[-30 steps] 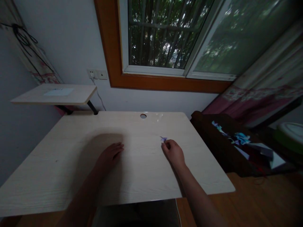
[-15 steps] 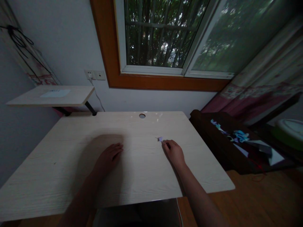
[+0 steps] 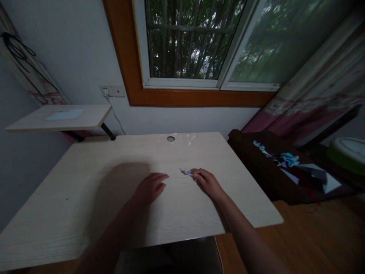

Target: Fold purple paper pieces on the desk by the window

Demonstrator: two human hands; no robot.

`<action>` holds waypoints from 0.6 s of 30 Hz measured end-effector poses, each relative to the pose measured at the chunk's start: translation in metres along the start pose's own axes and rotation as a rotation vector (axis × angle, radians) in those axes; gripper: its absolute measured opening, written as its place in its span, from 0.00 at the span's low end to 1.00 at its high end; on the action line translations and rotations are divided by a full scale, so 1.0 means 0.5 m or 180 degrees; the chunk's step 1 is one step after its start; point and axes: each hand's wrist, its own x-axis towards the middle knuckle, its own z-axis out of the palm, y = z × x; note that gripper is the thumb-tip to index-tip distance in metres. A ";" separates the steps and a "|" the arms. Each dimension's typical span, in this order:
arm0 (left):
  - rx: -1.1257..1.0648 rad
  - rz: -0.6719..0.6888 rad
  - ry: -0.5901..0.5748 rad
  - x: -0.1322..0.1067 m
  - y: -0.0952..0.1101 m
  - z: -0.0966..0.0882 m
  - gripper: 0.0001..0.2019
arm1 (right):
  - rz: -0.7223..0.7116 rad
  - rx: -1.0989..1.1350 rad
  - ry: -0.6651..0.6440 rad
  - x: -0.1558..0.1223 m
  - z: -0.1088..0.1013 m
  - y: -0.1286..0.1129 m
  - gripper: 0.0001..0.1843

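My right hand [image 3: 207, 181] is closed in a pinch on a small pale-purple thing [image 3: 188, 172] with thin, pointed ends. It looks like folded paper or ribbon, but it is too small to tell. Its near end disappears between my thumb and forefinger, while the rest sticks out leftward over the pale wooden desk [image 3: 176, 213], casting a small shadow. To the left, my left hand [image 3: 150, 187] is open above the desk, thumb and fingers apart, holding nothing. A gap separates its fingertips from the purple thing.
A raised shelf [image 3: 97, 114] bearing a paper sheet [image 3: 65, 114] stands at the desk's back left. A round cable hole [image 3: 170, 139] lies near the back edge. On the right, a dark brown seat [image 3: 248, 156] holds a blue bundle [image 3: 289, 159] and white papers [image 3: 332, 187].
The purple thing has shifted left and turned in my right fingers, now showing its thin ends. My left hand has moved right toward it, its thumb spreading from the fingers.
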 end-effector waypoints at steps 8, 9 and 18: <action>-0.0739 -0.0011 0.0460 0.049 0.036 0.041 0.19 | 0.0229 0.0595 -0.0304 -0.010 0.042 -0.046 0.18; -0.0794 -0.0045 0.0500 0.049 0.032 0.045 0.18 | 0.0247 0.0651 -0.0295 -0.010 0.049 -0.050 0.18; -0.0842 -0.0169 0.0581 0.034 0.011 0.063 0.11 | 0.0163 0.0630 -0.0198 -0.014 0.069 -0.056 0.18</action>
